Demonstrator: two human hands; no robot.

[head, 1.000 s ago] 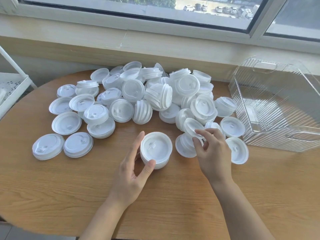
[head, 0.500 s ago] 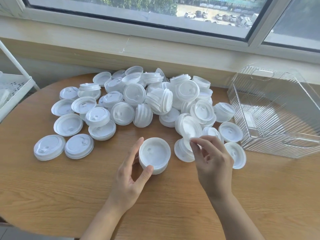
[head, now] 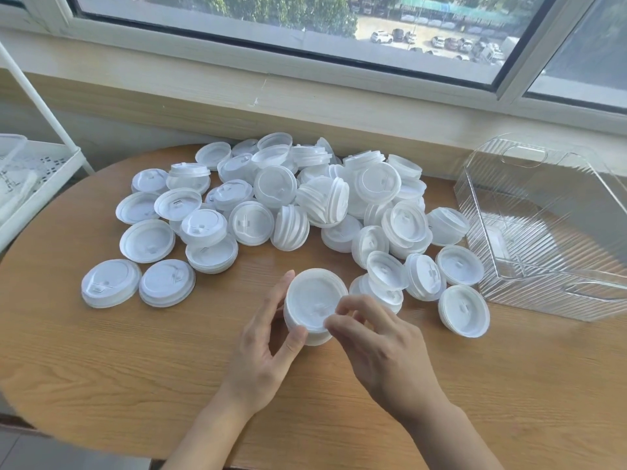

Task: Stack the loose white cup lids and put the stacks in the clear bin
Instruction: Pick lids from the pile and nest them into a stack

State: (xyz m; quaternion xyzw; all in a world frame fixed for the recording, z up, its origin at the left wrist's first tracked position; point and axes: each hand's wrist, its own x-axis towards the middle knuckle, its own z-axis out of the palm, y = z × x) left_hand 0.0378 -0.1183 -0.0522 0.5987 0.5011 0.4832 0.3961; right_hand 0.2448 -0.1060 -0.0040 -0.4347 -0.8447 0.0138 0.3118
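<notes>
A short stack of white lids (head: 312, 305) stands on the wooden table (head: 135, 368) in front of me. My left hand (head: 268, 347) grips the stack's left side between thumb and fingers. My right hand (head: 376, 347) pinches the right rim of the top lid lying on that stack. Behind them spreads a heap of loose white lids (head: 305, 201), several partly nested. The clear ribbed bin (head: 549, 239) stands at the right with nothing in it.
A white shelf rack (head: 37, 178) stands off the table's left edge. The window sill and wall run along the back. Two flat lids (head: 139, 283) lie at the front left. Bare wood lies between me and the heap.
My right hand carried a lid from the pile at the right over to the stack and set it on top. The left hand kept hold of the stack.
</notes>
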